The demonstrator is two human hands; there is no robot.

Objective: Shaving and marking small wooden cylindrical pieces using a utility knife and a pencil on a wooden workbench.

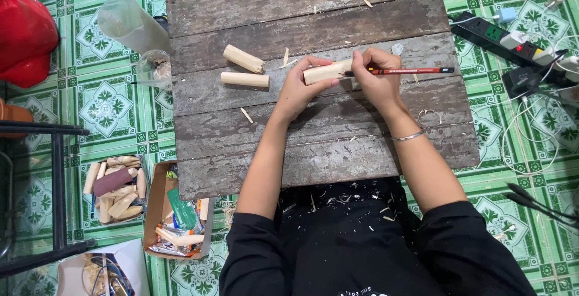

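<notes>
My left hand (300, 89) grips a short pale wooden dowel (326, 71) over the weathered plank board (313, 145). My right hand (375, 78) holds a red pencil (410, 70) with its tip against the dowel's right end. Two more pale wooden pieces (244, 58) (244, 79) lie on the board to the left of my hands. Wood shavings are scattered on the board and on my black apron (344, 236). A thin metal bracelet (408, 135) circles my right wrist.
A clear plastic bottle (129, 23) and a small glass jar (154, 67) sit left of the board. Boxes of wood pieces (114, 187) and tools (178, 214) lie on the green tiled floor. A power strip (512, 40) with cables is at the right. A red object (24, 37) stands far left.
</notes>
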